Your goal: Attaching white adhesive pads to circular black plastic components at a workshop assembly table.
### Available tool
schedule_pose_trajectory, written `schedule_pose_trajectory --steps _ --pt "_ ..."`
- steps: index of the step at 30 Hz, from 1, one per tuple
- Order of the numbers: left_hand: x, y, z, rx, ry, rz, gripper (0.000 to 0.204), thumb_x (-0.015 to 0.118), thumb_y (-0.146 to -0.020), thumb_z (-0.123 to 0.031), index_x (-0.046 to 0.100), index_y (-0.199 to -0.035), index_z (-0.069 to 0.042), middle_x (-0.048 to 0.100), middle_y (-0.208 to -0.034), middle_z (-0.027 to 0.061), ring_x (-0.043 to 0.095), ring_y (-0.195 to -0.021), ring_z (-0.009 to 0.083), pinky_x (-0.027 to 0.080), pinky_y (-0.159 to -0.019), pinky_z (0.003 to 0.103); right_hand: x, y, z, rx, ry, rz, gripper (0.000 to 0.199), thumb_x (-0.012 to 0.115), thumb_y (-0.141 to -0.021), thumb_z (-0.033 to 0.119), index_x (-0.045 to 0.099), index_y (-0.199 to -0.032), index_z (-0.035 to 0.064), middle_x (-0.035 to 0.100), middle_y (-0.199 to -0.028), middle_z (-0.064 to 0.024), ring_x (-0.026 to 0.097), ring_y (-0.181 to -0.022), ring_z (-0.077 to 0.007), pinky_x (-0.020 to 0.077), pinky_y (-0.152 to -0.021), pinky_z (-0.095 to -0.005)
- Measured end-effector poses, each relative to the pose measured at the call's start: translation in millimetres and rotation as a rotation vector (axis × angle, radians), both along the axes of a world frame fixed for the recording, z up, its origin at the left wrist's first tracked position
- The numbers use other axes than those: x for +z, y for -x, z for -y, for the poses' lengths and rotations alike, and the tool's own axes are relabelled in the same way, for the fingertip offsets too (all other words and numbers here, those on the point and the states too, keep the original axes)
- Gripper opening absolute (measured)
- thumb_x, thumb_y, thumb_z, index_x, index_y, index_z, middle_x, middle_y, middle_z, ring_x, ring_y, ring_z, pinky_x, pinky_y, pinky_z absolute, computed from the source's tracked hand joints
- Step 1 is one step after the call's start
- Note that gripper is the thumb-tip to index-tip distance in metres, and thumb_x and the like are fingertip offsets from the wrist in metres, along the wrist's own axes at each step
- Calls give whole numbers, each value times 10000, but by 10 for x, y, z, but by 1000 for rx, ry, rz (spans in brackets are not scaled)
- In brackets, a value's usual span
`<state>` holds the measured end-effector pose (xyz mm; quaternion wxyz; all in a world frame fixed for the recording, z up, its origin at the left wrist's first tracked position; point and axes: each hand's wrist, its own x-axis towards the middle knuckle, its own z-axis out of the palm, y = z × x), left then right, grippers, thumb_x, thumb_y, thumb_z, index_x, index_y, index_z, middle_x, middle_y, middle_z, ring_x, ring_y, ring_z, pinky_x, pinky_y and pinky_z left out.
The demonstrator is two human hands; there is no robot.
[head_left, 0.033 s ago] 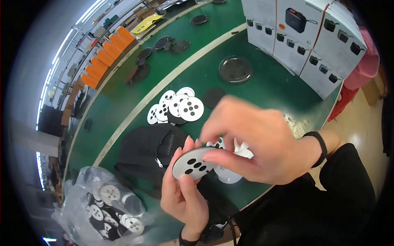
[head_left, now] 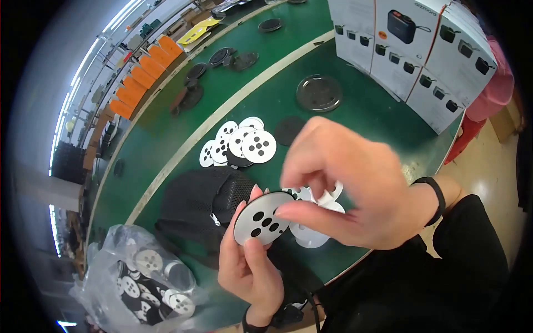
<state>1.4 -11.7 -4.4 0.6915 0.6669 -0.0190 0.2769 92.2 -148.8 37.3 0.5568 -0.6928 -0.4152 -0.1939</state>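
Observation:
My left hand (head_left: 252,272) grips a round, pale grey disc (head_left: 254,228) with several black holes, thumb on its face and fingers behind its far edge. My right hand (head_left: 355,188) hovers over the disc's right side. Its thumb tip is at the disc's edge, with the index finger bent and apart from it. White round sheets (head_left: 311,237) show beneath the right hand, partly hidden by it. A curled white piece (head_left: 332,194) is close to its bent fingers; whether they touch it I cannot tell. Beyond lies a pile of white discs with black holes (head_left: 259,147).
A black mesh bag (head_left: 191,194) lies left of my hands, and a clear plastic bag of similar discs (head_left: 105,277) is at lower left. A dark round tray (head_left: 318,93), a black disc (head_left: 290,131) and stacked white cartons (head_left: 411,50) are farther off on the green table (head_left: 266,100).
My right index finger has lifted away from the disc, widening its gap from the thumb. The white piece by the right fingers looks differently curled. My left hand has barely moved.

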Motion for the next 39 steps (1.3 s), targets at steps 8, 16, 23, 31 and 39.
schedule_pose_trajectory --steps 8,16,23,31,39 --pt "-49 107 73 78 -388 21 409 341 -873 -27 384 -1219 186 533 -1121 339 621 -921 313 502 -784 324 -82 89 -20 453 118 -522 165 494 -835 115 551 -730 1 572 -633 -155 548 -587 -345 433 -522 -377" --pt "-121 113 60 104 -492 72 442 320 -887 -69 351 -1217 223 522 -1129 350 614 -941 319 492 -797 337 -125 64 -27 645 10 -744 199 470 -845 111 531 -715 -27 576 -646 -144 562 -568 -299 436 -533 -336" --pt "-88 175 37 -21 -499 -58 513 325 -946 -205 283 -1307 157 538 -1114 235 559 -959 236 424 -837 306 -143 6 28 713 128 -707 143 472 -905 72 496 -801 -23 589 -705 -110 618 -655 -175 479 -573 -267" --pt "-234 140 44 147 -584 -19 508 361 -933 -202 317 -1266 179 530 -1118 237 563 -956 257 439 -838 338 -145 57 61 676 159 -620 123 505 -837 55 427 -747 20 488 -610 -77 499 -520 -193 405 -496 -289" --pt "-95 106 -22 -163 -435 -25 502 388 -923 -202 343 -1242 184 524 -1132 248 567 -968 276 451 -840 366 -182 78 29 653 71 -592 123 541 -784 31 458 -693 22 468 -559 -62 482 -477 -168 390 -465 -267"
